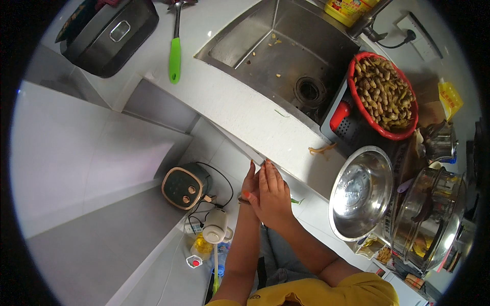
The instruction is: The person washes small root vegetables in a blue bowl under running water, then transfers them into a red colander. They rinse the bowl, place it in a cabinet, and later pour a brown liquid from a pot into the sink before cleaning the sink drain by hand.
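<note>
My left hand (249, 185) and my right hand (274, 199) are pressed together just in front of the white counter edge (245, 114). The right lies over the left, its fingers stretched out and its thumb across the left wrist. Most of the left fingers are hidden; the left thumb points up. Nothing shows between the hands. Beyond them is a stainless steel sink (264, 72) with small scraps in it and a round drain (309, 90). A red plastic basket (354, 82) heaped with brownish pods (383, 91), apparently unshelled peanuts, stands at its right.
A steel basin (360, 193) leans at the counter's right, before a glass-lidded pot (428, 218). A brown scrap (322, 149) lies near the sink. A green-handled utensil (175, 61) and a dark appliance (111, 36) are at left. An air fryer (185, 187) and a kettle (215, 227) stand lower left.
</note>
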The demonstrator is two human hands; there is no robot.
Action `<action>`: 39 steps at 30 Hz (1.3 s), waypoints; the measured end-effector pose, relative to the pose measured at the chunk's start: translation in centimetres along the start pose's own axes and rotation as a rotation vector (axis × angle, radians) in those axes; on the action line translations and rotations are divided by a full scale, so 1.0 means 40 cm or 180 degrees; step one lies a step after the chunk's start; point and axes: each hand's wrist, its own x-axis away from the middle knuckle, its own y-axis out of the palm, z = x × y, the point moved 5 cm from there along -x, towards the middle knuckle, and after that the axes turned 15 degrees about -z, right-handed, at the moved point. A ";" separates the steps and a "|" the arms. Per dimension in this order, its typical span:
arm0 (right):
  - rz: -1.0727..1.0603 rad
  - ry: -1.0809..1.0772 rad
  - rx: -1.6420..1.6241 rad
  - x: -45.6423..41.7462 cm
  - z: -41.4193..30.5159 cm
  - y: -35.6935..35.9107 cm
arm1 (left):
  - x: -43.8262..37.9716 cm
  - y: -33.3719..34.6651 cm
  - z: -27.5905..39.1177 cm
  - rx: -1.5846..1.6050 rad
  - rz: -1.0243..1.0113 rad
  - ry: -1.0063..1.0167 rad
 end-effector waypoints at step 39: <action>0.0677 0.1136 -0.1895 0.001 0.033 -0.337 | -0.254 0.606 -0.032 -0.7676 -0.0318 -0.1249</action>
